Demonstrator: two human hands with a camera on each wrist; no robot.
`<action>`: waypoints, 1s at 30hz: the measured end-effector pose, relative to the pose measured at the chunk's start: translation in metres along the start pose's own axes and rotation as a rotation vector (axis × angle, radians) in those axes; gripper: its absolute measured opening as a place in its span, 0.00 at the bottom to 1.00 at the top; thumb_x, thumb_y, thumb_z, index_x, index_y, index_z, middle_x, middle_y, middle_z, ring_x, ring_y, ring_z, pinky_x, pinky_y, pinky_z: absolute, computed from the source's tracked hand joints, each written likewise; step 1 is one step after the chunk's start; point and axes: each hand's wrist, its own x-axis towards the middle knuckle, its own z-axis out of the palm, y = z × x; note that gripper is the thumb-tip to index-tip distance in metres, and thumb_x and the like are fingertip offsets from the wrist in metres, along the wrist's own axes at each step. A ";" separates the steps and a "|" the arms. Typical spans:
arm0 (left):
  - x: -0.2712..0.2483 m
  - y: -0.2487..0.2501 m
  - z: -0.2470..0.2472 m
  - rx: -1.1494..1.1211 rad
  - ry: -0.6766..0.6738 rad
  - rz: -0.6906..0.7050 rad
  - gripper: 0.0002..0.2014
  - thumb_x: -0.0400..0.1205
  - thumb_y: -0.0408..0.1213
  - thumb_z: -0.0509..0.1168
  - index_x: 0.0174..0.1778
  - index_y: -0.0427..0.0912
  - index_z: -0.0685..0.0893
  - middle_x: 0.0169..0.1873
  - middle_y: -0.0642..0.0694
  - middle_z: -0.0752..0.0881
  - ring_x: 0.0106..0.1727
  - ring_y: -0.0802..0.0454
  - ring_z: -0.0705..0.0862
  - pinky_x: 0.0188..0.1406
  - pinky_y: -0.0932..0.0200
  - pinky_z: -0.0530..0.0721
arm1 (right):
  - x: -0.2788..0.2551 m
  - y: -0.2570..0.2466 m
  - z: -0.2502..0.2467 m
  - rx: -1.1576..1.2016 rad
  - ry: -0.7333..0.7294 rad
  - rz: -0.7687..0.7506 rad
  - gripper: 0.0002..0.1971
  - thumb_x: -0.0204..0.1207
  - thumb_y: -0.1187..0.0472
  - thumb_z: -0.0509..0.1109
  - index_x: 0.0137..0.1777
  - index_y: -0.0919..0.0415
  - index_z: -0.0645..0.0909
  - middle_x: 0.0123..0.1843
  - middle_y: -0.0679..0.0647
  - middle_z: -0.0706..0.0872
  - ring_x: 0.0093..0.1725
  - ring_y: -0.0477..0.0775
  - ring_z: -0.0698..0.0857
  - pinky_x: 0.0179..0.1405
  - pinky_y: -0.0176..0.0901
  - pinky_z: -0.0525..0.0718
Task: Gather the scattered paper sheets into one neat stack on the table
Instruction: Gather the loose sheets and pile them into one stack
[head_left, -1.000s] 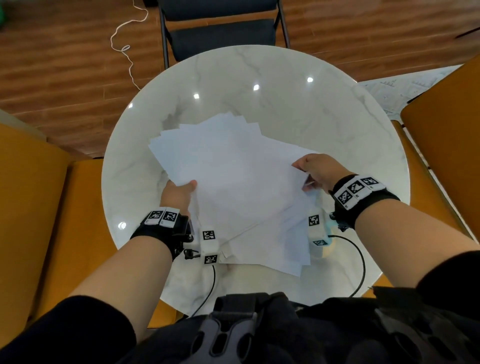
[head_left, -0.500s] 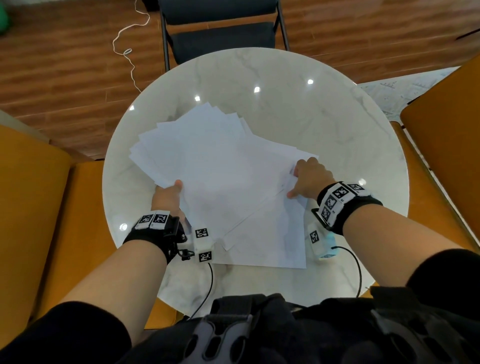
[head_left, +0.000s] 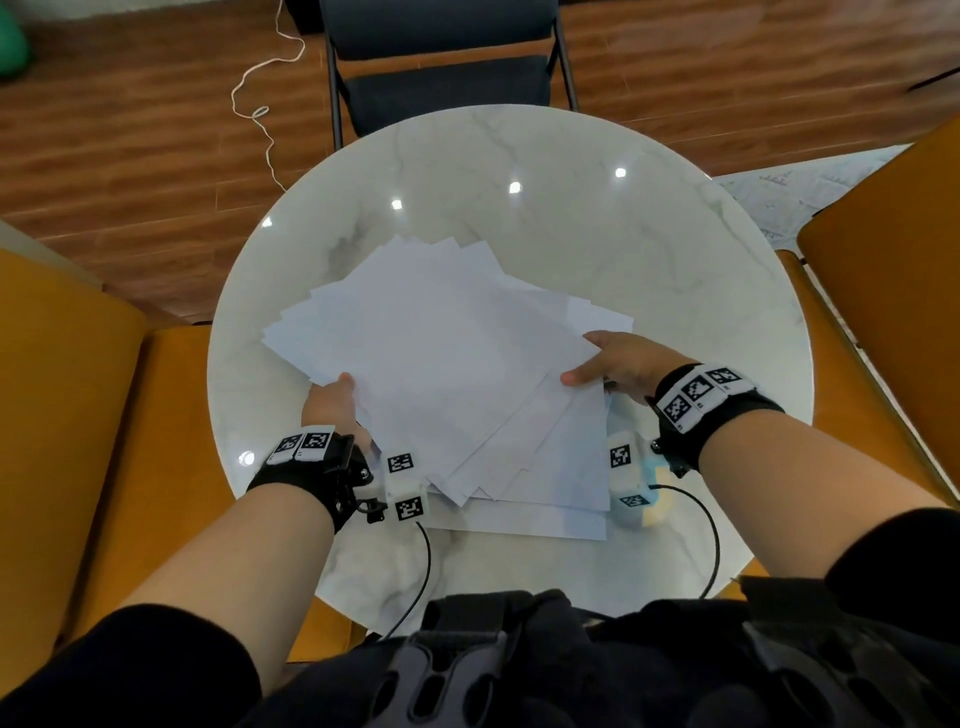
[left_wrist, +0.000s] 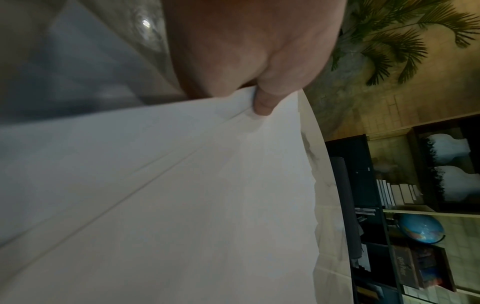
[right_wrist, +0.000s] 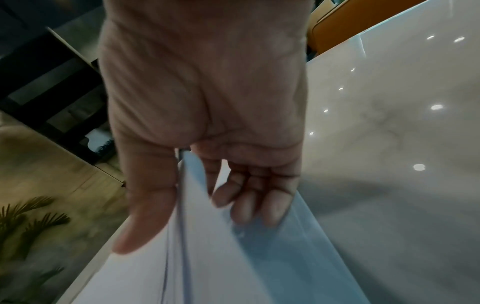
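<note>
A furnished room that looks like a home study or lounge. A round marble-patterned worktop (head_left: 571, 218) stands on a wood-plank floor (head_left: 130, 156), with mustard-yellow upholstered chairs (head_left: 62, 395) at either side and a dark folding chair (head_left: 447, 78) across. Dark shelves (left_wrist: 384, 205) hold books and a blue globe (left_wrist: 420, 228), beside a palm-like plant (left_wrist: 394, 41).

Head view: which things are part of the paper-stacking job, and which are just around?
Job:
- paper sheets, fanned out, not yet squared
- table under them
- left hand pinching the sheets' near-left edge
- right hand gripping their right edge

Just around:
- black chair
- orange seats
- white cord on the floor
</note>
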 end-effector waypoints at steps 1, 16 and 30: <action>0.000 0.000 0.001 -0.004 0.004 -0.001 0.36 0.73 0.31 0.72 0.75 0.32 0.62 0.66 0.34 0.77 0.69 0.38 0.77 0.63 0.53 0.78 | -0.002 -0.002 -0.001 0.065 -0.018 0.004 0.22 0.68 0.73 0.77 0.60 0.59 0.78 0.59 0.61 0.85 0.61 0.65 0.84 0.61 0.55 0.85; -0.008 -0.010 0.002 -0.195 0.042 -0.113 0.30 0.75 0.32 0.71 0.71 0.31 0.66 0.67 0.35 0.78 0.70 0.39 0.78 0.66 0.53 0.76 | 0.007 0.021 -0.009 0.216 0.504 -0.090 0.22 0.72 0.75 0.70 0.61 0.53 0.77 0.43 0.62 0.83 0.34 0.58 0.82 0.32 0.43 0.86; -0.027 0.024 0.023 -1.051 0.116 -0.220 0.19 0.84 0.36 0.57 0.69 0.31 0.72 0.67 0.33 0.80 0.66 0.37 0.80 0.56 0.56 0.73 | -0.027 -0.040 -0.006 1.210 0.449 -0.415 0.16 0.79 0.76 0.60 0.55 0.60 0.85 0.43 0.57 0.87 0.32 0.50 0.86 0.35 0.39 0.86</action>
